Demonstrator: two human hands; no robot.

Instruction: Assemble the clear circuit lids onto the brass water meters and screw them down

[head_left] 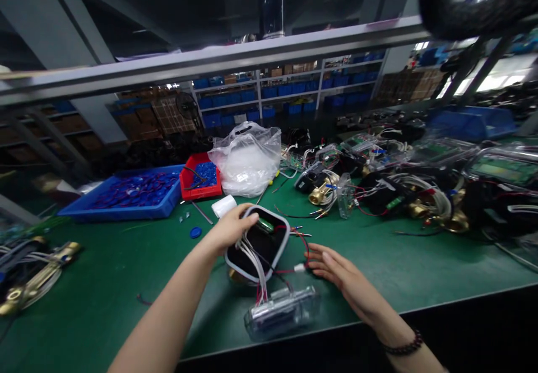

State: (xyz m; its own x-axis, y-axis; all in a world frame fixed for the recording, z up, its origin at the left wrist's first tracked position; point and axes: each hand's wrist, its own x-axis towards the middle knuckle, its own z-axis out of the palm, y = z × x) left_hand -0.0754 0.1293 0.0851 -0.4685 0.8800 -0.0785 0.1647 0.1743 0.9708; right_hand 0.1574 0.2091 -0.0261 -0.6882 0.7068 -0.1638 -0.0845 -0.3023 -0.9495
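A black meter housing (pixel 277 241) with a pale grey rim stands tilted on the green bench, its open side up. A green cylindrical part (pixel 265 225) lies inside it. My left hand (pixel 235 226) grips the housing's upper left rim, thumb over the edge. White and red wires (pixel 257 263) run from the housing to a clear plastic cover unit (pixel 282 312) near the bench's front edge. My right hand (pixel 334 266) is open, fingers stretched out beside a red wire with a white connector (pixel 300 267); whether the fingertips touch the wire I cannot tell.
A blue tray (pixel 121 211) of wired blue parts, a red bin (pixel 202 192) and a clear plastic bag (pixel 247 162) stand behind. Several meter assemblies with brass fittings (pixel 321 193) crowd the right; more brass pieces (pixel 42 275) lie left. A blue cap (pixel 195 232) is near the housing.
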